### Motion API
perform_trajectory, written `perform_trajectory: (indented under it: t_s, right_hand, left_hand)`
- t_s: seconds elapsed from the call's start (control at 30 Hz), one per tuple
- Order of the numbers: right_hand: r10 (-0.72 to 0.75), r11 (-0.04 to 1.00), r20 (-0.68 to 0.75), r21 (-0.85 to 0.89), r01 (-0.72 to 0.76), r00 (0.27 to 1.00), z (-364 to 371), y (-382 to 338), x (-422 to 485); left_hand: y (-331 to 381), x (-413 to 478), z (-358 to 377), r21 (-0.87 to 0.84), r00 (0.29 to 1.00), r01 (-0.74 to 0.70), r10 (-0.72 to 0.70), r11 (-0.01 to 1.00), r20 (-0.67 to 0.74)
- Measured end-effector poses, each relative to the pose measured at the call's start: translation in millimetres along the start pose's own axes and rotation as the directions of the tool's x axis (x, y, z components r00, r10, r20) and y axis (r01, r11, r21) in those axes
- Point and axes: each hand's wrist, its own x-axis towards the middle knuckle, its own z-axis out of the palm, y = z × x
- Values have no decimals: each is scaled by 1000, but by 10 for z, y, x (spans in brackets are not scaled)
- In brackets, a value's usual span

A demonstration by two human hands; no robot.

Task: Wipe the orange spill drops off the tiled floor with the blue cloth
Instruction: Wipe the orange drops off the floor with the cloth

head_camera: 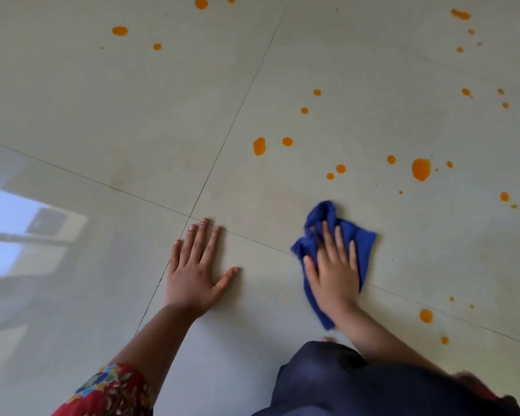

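A pale tiled floor [102, 100] is seen from above, with a person's two bare hands laid on it. The grout cross [189, 217], where four tiles meet, is used as the reference point.

Most of the work is judged to be left. Many orange drops [340, 168] are scattered beyond the grout cross and to its right. A large drop [421, 169] is shown far to its right, and an oval drop [259, 146] lies beyond it and a little right. Small ones are dotted further off towards the top edge, and a few lie nearer than the cross, far to its right. The tile just right of the cross, around the cloth, is shown free of drops, with faint dull smears. This is judged to be the only part wiped so far, though that cannot be confirmed.

The blue cloth [357, 238] is bunched on the floor to the right of the grout cross, slightly nearer the person. It is pressed down by the right hand [333, 271], which is laid flat on top with fingers straight and slightly apart. Nothing is pinched, and cloth shows past the fingertips and on both sides of the hand. The left hand [195, 271] is apart from the cloth. It is spread flat on bare tile, fingertips at the grout cross, with nothing held. Bare tile is seen between the two hands.
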Motion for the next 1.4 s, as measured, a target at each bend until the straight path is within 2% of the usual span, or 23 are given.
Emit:
perform_trajectory:
  t_s: [0.07, 0.13, 0.17, 0.23, 0.3, 0.37, 0.4, 0.47, 0.57, 0.6, 0.63, 0.7, 0.77, 0.8, 0.87, 0.97, 1.07, 1.17, 1.27, 1.33, 1.4]
  right_hand:
    - [-193, 981, 33, 32, 192, 981, 31, -223, -141]
    - [-415, 910, 65, 55, 411, 908, 37, -380, 91]
    - [-447, 894, 77, 58, 443, 891, 37, -378, 256]
    - [-347, 937, 70, 62, 343, 935, 19, -184, 487]
    - [-107, 992, 26, 63, 106, 994, -10, 120, 362]
    - [121, 990, -16, 74, -120, 993, -51, 279, -41]
    - [188, 980, -21, 69, -186, 982, -81, 295, -254]
    - [168, 984, 8, 61, -168, 986, -91, 171, -497]
    - [-60, 996, 79, 73, 54, 995, -99, 152, -308]
    - [-93, 994, 99, 72, 86, 991, -112, 231, -176]
    - [-74, 995, 102, 68, 67, 992, -114, 335, -74]
    - [116, 992, 70, 40, -119, 991, -120, 589, -44]
    - [331, 943, 1, 26, -331, 944, -128, 713, -246]
    - [367, 930, -10, 19, -367, 930, -135, 695, -378]
    - [306, 952, -1, -2, -306, 952, -123, 603, -532]
    - [164, 985, 11, 61, -164, 986, -112, 610, -440]
    - [120, 987, 51, 100, -125, 991, -124, 692, -575]
    - [77, 993, 74, 83, -83, 994, -124, 877, -1112]
    - [292, 954, 67, 48, -295, 954, -225, 1230, -1548]
    - [459, 887, 77, 10, -462, 885, -279, 1349, -1472]
    - [564, 824, 93, -3, -566, 821, -289, 1336, -1135]
  left_hand:
    - [-9, 4, -6, -7, 1000, 1, -1, 1000, 6]
    - [-16, 9, -29, -16, 1000, 2, -2, 1000, 25]
    - [0, 9, -47, -22, 999, 11, -11, 1000, 44]
    - [63, 17, -95, -37, 995, 54, -51, 998, 91]
    - [156, 24, -149, -53, 990, 106, -100, 993, 103]
    - [295, 21, -184, -58, 992, 95, -90, 994, 84]
    - [404, 39, -173, -55, 996, 50, -46, 997, 70]
    - [609, 97, -156, -49, 995, -74, 77, 996, 66]
    - [934, 241, -102, -47, 970, -209, 213, 977, 118]
    - [1025, 282, -98, -52, 963, -228, 233, 972, 133]
    - [1099, 315, -101, -56, 958, -244, 250, 968, 140]
    - [1238, 349, -119, -66, 951, -267, 274, 962, 144]
    - [1348, 342, -124, -77, 941, -285, 295, 955, 165]
    - [1391, 333, -103, -80, 938, -289, 299, 954, 176]
    - [1504, 360, -54, -96, 927, -309, 322, 946, 192]
    - [1692, 459, 40, -136, 905, -356, 377, 925, 198]
    - [1903, 556, 108, -139, 873, -421, 441, 897, 205]
    - [2027, 661, 159, -99, 852, -465, 475, 880, 222]
    - [2127, 676, 236, -76, 795, -554, 554, 829, 246]
    - [2151, 661, 298, -64, 767, -598, 593, 799, 244]
    - [2151, 659, 356, -42, 769, -606, 599, 794, 222]
